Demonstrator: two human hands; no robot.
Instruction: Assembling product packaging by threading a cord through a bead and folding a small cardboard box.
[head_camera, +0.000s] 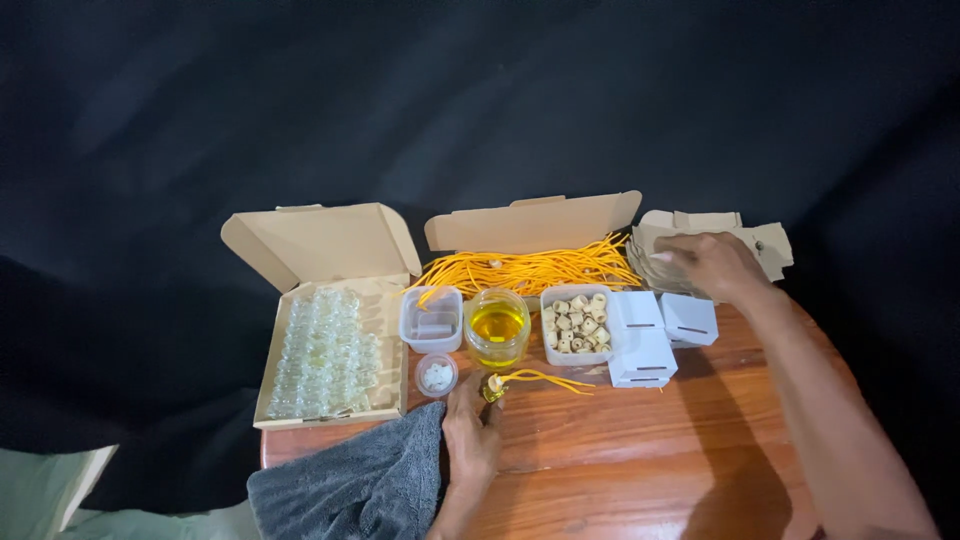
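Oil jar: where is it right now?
Head view, centre of the table: the oil jar stands between a clear empty tub and the tub of wooden beads.

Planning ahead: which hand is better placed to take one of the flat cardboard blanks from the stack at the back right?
Right. The right hand already rests on the flat cardboard stack; the left hand is busy holding a small bottle near the jar.

The small bottle (494, 388), filled with yellow liquid and trailing a yellow cord (548, 379), lies on the wooden table just below the jar. The flat cartons (700, 245), tan cardboard, are stacked at the table's far right edge.
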